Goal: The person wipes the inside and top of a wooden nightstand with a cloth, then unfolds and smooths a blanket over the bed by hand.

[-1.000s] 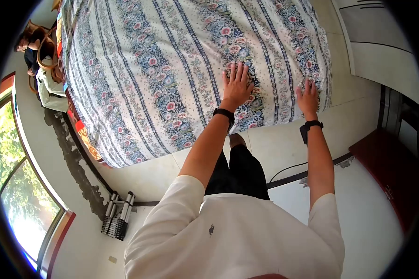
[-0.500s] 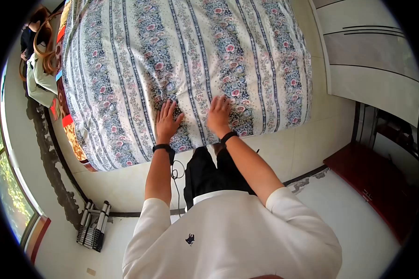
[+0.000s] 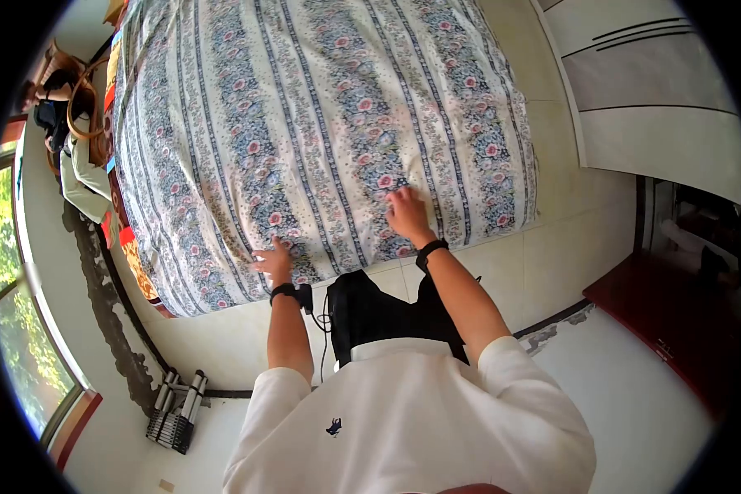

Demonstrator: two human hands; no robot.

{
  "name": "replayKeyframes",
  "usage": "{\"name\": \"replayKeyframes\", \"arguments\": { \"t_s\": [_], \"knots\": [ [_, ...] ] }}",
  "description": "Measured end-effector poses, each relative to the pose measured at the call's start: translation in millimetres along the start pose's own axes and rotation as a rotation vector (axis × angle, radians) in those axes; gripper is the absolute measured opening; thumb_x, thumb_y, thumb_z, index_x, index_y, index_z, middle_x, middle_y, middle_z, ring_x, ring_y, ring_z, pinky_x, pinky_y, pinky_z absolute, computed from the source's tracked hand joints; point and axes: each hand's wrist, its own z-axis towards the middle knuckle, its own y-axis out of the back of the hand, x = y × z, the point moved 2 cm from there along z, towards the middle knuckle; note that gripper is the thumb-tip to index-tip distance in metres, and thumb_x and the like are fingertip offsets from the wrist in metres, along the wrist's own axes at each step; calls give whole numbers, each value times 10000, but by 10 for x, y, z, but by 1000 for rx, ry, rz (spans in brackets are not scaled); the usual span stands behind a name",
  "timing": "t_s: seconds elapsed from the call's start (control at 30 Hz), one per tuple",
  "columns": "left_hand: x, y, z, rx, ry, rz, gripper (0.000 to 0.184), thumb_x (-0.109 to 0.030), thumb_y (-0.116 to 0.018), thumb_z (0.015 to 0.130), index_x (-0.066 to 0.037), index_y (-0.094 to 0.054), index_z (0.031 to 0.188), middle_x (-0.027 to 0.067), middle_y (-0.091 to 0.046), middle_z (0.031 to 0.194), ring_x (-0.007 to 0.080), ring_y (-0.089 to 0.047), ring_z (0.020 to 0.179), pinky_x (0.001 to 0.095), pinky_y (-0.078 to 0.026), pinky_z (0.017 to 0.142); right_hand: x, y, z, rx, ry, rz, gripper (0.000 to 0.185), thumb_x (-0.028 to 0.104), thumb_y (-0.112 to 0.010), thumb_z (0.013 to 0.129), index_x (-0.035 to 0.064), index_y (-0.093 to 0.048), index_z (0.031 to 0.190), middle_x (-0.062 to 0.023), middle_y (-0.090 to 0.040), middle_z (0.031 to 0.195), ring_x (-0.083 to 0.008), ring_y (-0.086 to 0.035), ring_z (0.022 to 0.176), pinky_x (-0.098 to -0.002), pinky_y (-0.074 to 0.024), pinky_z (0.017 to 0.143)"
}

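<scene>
A white sheet (image 3: pixel 329 140) with blue and pink floral stripes covers the bed, with shallow creases around both hands. Near its front edge, left of centre, my left hand (image 3: pixel 275 265) touches the cloth, thumb up and fingers apart toward the left. My right hand (image 3: pixel 408 216) rests on the sheet farther right and a little deeper in. Its fingers are loosely bent and slightly blurred, with no fold visibly gripped. Each wrist has a dark band, and a small black box with a cable sits at the left one.
A seated person (image 3: pixel 74 169) is beside the bed at far left, near a wicker chair (image 3: pixel 85 107). A folded ladder (image 3: pixel 175 412) stands by the lower left wall. White drawers (image 3: pixel 650 90) and a dark red board (image 3: pixel 663 329) are on the right.
Both hands went left from the bed's right side. Over the last half second, my left hand drew back toward the front edge and my right hand shifted slightly right. The view turned too.
</scene>
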Motion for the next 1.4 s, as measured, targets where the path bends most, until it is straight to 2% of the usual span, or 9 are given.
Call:
{"name": "replayKeyframes", "arguments": {
  "t_s": [0.17,0.33,0.43,0.5,0.6,0.93,1.03,1.27,1.4],
  "knots": [
    [-41,224,-267,199,-133,-430,677,-375,-563,764,124,-475,1213,279,-585,1109,372,-562,1039,395,-414,903,-1570,662,-111,-123,-300,-52,235,270,-650,790,80,-563,897,-123,-487,988,-316,-497,1004,-496,-464,749],
    [-456,-613,-711,369,-231,-372,524,-314,-611,776,125,-571,1058,186,-620,988,286,-580,895,420,-436,774,-2873,1450,-469,-98,-654,-17,545,429,-720,744,92,-486,1103,-127,-462,1127,-340,-455,1111,-522,-458,835],
    [-1266,-1109,-1632,504,-367,-234,575,-415,-604,736,31,-553,1094,107,-596,966,260,-543,863,396,-414,750,-3637,1580,-939,-74,-780,26,837,502,-759,692,79,-385,1311,-159,-433,1275,-343,-408,1226,-537,-451,895],
    [-1918,-1419,-2625,331,-450,174,1028,-516,-639,724,131,-187,1382,339,-344,1382,455,-344,1280,493,-269,1064,-4030,1600,-1095,33,-817,259,1134,551,-804,599,37,-236,1435,-209,-331,1429,-367,-353,1306,-507,-394,1001],
    [-2472,-1884,-3946,419,-699,450,1161,-561,-613,739,105,55,1416,450,-18,1413,602,-32,1318,581,-106,1090,-4365,1279,-1151,64,-597,529,1214,548,-828,548,-11,-212,1432,-231,-324,1434,-384,-350,1309,-458,-355,1049],
    [-2491,-2131,-4860,517,-1344,462,933,-355,-656,771,-219,-87,1498,439,-71,1423,595,-76,1330,603,-179,1065,-4095,1287,-1053,-139,-610,667,1013,411,-889,482,-29,-434,1273,-212,-626,1063,-344,-615,1005,-372,-480,874],
    [-2416,-2003,-4647,534,-1354,572,883,-245,-662,780,-299,-138,1489,317,-88,1497,469,-80,1397,677,-101,1035,-4150,1391,-984,24,-602,584,622,421,-847,536,-49,-613,871,-232,-642,854,-378,-625,852,-438,-490,749],
    [-2398,-1960,-4412,530,-1379,463,676,-207,-624,789,-259,-345,1403,208,-180,1516,405,-202,1389,709,-137,1017,-4034,1434,-1266,207,-656,304,661,505,-733,672,-4,-610,1075,-212,-661,941,-368,-634,913,-429,-512,772],
    [-2469,-1949,-4524,440,-1373,431,534,-219,-621,777,-237,-460,1286,182,-328,1435,419,-323,1309,664,-235,1000,-3968,1443,-1756,354,-867,153,828,507,-602,799,42,-288,1408,-197,-611,1140,-343,-601,1041,-472,-485,857]
  ]
}}
